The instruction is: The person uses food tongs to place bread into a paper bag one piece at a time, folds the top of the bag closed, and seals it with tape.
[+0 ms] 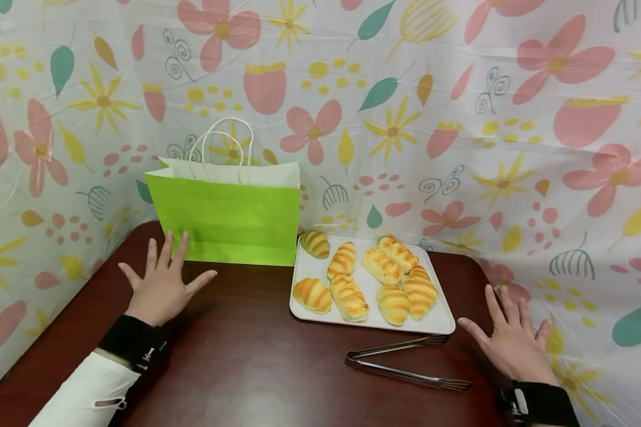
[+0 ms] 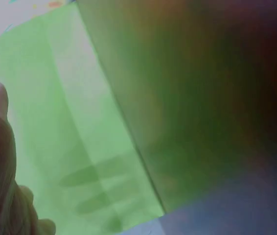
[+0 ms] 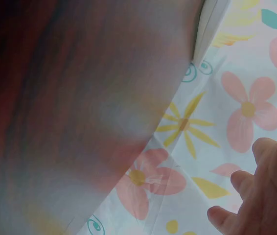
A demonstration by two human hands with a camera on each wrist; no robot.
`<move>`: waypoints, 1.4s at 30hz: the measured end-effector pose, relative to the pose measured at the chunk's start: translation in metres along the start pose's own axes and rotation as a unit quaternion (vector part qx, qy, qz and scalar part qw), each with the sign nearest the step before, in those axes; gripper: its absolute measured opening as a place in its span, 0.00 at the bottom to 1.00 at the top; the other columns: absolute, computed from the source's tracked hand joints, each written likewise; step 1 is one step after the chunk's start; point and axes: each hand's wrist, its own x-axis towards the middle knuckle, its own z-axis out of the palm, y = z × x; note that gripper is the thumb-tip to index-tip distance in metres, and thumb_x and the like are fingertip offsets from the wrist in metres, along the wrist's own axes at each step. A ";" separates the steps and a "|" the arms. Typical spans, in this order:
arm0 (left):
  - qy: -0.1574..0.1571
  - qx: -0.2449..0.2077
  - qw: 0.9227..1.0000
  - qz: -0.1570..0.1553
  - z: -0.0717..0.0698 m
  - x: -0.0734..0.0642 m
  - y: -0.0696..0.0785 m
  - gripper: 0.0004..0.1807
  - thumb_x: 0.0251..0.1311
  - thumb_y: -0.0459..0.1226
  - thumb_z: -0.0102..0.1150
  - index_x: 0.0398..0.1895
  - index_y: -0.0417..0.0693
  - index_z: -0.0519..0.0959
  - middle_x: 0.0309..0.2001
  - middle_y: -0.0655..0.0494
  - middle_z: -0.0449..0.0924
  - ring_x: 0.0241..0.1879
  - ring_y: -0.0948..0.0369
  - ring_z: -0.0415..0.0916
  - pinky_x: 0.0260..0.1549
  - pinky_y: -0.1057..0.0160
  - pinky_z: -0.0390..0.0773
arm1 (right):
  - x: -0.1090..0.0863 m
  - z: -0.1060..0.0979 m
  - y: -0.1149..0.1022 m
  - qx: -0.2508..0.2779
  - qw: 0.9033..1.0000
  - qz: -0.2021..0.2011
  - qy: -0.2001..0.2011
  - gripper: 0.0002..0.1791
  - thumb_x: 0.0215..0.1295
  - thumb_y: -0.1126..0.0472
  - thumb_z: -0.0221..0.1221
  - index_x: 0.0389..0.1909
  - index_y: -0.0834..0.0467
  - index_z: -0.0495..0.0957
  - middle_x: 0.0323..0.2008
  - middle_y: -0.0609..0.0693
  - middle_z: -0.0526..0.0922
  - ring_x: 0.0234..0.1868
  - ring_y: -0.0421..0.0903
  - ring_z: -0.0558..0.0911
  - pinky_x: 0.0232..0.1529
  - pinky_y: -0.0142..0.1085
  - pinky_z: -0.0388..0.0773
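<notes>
My left hand (image 1: pixel 162 287) is spread wide with straight fingers, in front of the lower left of a bright green paper bag (image 1: pixel 229 219). The bag stands upright with white twisted handles. In the left wrist view the hand's shadow falls on the green bag (image 2: pixel 45 112). On the right, my right hand (image 1: pixel 518 341) is also spread and holds nothing, beside the table's right edge. Nearest to it are metal tongs (image 1: pixel 390 367), lying spread apart, and a white tray (image 1: pixel 374 320) bearing several bread rolls (image 1: pixel 349 296). The right wrist view shows its fingers (image 3: pixel 246 183) before the patterned cloth.
A dark red-brown wooden table (image 1: pixel 246 332) carries the bag, tray and tongs. Behind and along both sides hangs a white cloth (image 1: pixel 342 71) printed with flowers and leaves. The bag stands left of the tray, close to its back left corner.
</notes>
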 end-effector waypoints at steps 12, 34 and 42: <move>0.087 -0.082 0.993 -0.006 -0.056 0.047 -0.001 0.53 0.72 0.67 0.45 0.84 0.57 0.28 0.83 0.45 0.21 0.80 0.39 0.21 0.58 0.18 0.21 | -0.001 0.000 -0.002 0.002 1.000 -0.002 -0.004 0.52 0.74 0.29 0.49 0.84 0.43 0.30 0.82 0.58 0.27 0.77 0.73 0.27 0.57 0.74 0.09; 0.131 -0.160 0.978 0.001 -0.082 0.100 -0.010 0.38 0.76 0.61 0.45 0.82 0.56 0.58 0.80 0.36 0.43 0.76 0.31 0.45 0.65 0.27 0.52 | -0.001 0.000 -0.002 0.007 1.000 -0.002 0.006 0.53 0.73 0.29 0.50 0.84 0.43 0.31 0.83 0.59 0.31 0.78 0.72 0.29 0.58 0.74 0.10; 0.160 -0.185 0.969 -0.034 -0.078 0.094 -0.007 0.39 0.75 0.62 0.44 0.74 0.41 0.66 0.69 0.30 0.54 0.64 0.34 0.56 0.59 0.33 0.59 | 0.000 0.001 -0.002 0.008 1.000 -0.004 0.007 0.53 0.72 0.28 0.51 0.84 0.43 0.31 0.83 0.61 0.33 0.78 0.73 0.31 0.58 0.75 0.10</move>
